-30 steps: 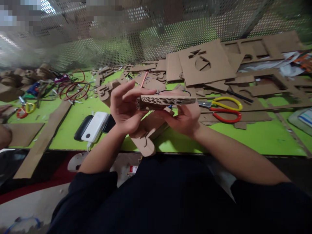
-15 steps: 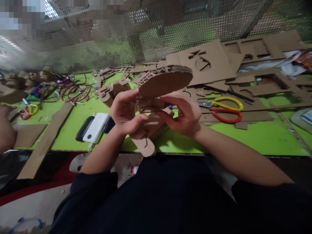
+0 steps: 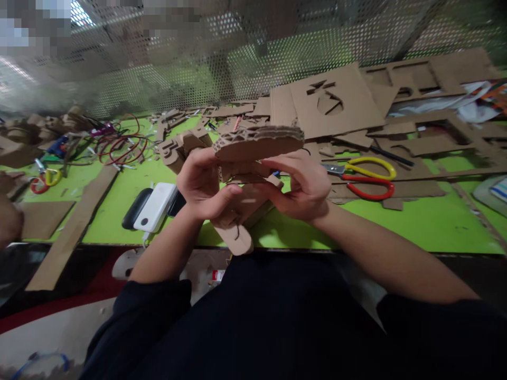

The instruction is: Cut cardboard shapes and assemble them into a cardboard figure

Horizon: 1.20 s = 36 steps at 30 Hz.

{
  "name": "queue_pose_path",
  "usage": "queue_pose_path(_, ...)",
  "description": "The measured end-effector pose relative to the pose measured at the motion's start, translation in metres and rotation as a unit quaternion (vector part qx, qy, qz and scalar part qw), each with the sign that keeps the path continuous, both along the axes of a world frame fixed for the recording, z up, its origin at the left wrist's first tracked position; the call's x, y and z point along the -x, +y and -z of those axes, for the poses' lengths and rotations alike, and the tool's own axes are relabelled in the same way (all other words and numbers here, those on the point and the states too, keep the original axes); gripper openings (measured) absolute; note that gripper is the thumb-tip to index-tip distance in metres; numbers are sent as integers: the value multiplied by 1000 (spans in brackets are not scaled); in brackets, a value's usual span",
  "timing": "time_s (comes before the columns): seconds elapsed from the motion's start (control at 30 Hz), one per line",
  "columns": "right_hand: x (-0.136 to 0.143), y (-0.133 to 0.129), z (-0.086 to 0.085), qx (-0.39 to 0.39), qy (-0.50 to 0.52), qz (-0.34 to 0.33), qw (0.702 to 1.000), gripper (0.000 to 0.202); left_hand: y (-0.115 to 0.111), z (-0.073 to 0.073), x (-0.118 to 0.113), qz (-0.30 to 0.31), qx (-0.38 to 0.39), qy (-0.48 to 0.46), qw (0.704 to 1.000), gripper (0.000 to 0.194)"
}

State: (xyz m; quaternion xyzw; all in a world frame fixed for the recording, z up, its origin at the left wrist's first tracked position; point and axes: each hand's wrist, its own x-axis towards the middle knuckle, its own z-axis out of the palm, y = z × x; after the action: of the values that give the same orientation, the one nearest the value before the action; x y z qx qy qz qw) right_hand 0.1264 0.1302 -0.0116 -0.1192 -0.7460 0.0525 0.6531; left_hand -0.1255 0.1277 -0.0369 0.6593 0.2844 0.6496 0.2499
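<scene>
Between my hands, above the green table, is a cardboard piece with a round layered disc [image 3: 259,145] at its top and a narrower cardboard part under it. My left hand [image 3: 204,184] grips its left side, index finger at the disc's edge and thumb below. From the right, my right hand [image 3: 303,184] pinches the narrower part with thumb and fingertips. Below them lies another cardboard piece [image 3: 234,237] with a rounded end at the table's front edge; its upper part is partly hidden by my hands.
Red-and-yellow-handled scissors [image 3: 370,179] lie right of my right hand. A white power bank [image 3: 156,207] with a cable is by my left forearm. Cut cardboard sheets [image 3: 336,103] and scraps cover the back, before a perforated metal screen [image 3: 237,58]. Another person's arm [image 3: 8,219] shows at far left.
The disc has tilted and dropped slightly, so less of its flat face shows and its corrugated rim is seen more edge-on. Both hands keep nearly the same places.
</scene>
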Motion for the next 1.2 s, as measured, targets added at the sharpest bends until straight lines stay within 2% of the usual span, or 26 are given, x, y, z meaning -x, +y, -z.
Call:
queue_pose_path(0.13,-3,1,4,40,-23,26,999,34,-5,-18,-10,22,1,49,999,70)
queue_pose_path(0.23,-4,1,6,78,-36,19,996,30,-8,-22,-15,20,5,49,999,69)
queue_pose_path(0.3,-4,1,6,78,-46,38,995,28,-6,-17,-12,-13,-21,23,999,75)
queue_pose_path(0.4,-2,0,3,21,-15,60,998,31,1,-4,-2,-52,-91,-9,994,81)
queue_pose_path(0.5,0,-1,0,-12,15,24,1000,41,7,6,6,-61,-128,-1,990,79)
queue_pose_path(0.63,0,-2,1,16,4,1,1000,47,11,9,8,-62,-157,6,986,78)
queue_pose_path(0.77,1,-3,2,14,22,-10,1000,52,10,1,2,-31,-181,7,983,71)
queue_pose_path(0.87,1,-6,0,5,18,5,1000,53,8,-7,-5,-17,-197,3,980,67)
queue_pose_path(0.97,2,-6,-2,-7,5,28,1000,45,6,-14,-12,-16,-213,-15,977,67)
queue_pose_path(1.03,3,-3,-2,-38,18,40,998,35,5,-19,-17,1,-222,-23,975,59)
queue_pose_path(1.13,3,2,-1,-81,26,28,996,27,3,-26,-20,39,-239,9,970,52)
queue_pose_path(1.2,1,4,-1,-82,12,12,997,28,1,-30,-21,40,-238,32,970,52)
